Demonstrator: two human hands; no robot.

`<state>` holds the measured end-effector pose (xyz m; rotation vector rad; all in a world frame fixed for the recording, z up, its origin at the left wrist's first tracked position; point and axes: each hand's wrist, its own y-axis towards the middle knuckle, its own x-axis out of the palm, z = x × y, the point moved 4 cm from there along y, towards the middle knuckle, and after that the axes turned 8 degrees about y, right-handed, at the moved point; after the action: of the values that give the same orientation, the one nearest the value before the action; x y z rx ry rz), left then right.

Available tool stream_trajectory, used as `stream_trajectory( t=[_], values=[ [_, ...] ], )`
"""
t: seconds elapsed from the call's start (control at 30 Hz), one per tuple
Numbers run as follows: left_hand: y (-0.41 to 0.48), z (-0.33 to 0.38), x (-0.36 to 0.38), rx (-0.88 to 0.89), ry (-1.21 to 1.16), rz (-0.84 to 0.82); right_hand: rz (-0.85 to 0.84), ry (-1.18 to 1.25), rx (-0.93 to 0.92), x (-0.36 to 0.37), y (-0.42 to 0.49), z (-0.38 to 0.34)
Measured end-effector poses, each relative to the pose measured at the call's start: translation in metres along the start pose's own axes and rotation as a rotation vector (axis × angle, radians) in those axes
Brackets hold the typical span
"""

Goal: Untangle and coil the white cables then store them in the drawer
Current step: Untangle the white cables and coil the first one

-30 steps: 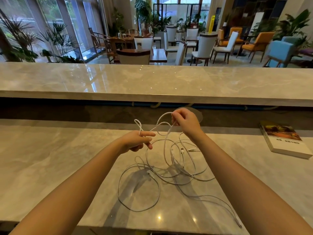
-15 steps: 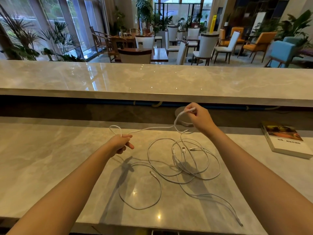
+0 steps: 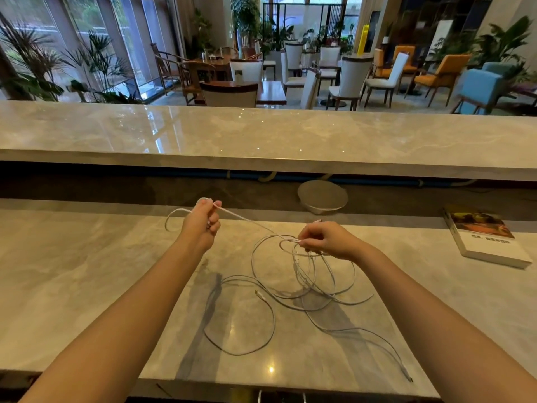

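Note:
Thin white cables (image 3: 290, 298) lie in tangled loops on the marble counter (image 3: 87, 286) in front of me. My left hand (image 3: 202, 223) is raised above the counter, fist shut on a white cable strand, with a loop trailing out to its left. That strand runs taut down and right to my right hand (image 3: 322, 241), which pinches the cable just above the tangle. One long loop (image 3: 241, 330) with a connector end lies toward the near edge. Another strand trails to the near right (image 3: 386, 353). No drawer is clearly seen.
A book (image 3: 485, 235) lies flat at the right of the counter. A round metal plate (image 3: 322, 196) sits at the back, under a higher marble ledge (image 3: 261, 135). Beyond the ledge are chairs, tables and plants.
My left hand has moved up and to the right while holding the strand. My right hand has dropped down onto the top of the tangle and now pinches there. The pile shifted slightly.

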<state>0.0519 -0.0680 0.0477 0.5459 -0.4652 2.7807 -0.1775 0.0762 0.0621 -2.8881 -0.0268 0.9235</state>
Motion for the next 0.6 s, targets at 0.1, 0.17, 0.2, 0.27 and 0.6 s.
stream_trajectory(
  t=[0.1,0.17,0.2,0.27,0.6],
  values=[
    [-0.01,0.005,0.014,0.06,0.362,-0.084,0.129,0.141,-0.006,0.0,-0.004,-0.005],
    [-0.02,-0.003,0.029,0.081,0.797,-0.212,0.208,0.248,-0.02,0.0,-0.006,-0.012],
    [-0.026,-0.01,0.038,0.076,0.948,-0.294,0.22,0.264,-0.033,0.001,-0.006,-0.016],
    [-0.038,-0.024,0.054,0.038,1.066,-0.433,0.214,0.228,-0.069,0.005,-0.003,-0.025],
    [-0.049,-0.035,0.067,-0.058,0.998,-0.47,0.432,0.155,-0.155,0.003,-0.001,-0.029]
  ],
)
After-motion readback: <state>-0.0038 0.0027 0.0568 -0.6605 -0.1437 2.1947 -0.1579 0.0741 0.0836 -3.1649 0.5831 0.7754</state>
